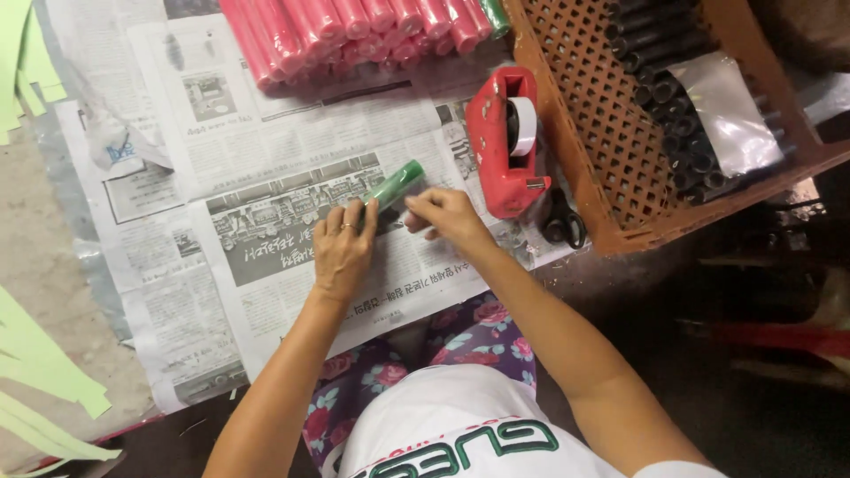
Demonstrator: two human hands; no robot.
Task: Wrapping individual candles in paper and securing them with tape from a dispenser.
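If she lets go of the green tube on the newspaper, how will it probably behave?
The green tube looks round and smooth, so it would probably roll on the flat newspaper. Its glossy wrap seems slippery. Both the left hand and right hand steady it.

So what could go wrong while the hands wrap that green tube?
The green tube is round and lies on loose newspaper, pinched only at one end by the left hand and right hand, so it might roll and wrinkle its wrap. The red tape dispenser and black scissors sit right beside the right hand; a careless reach could perhaps nick a finger.
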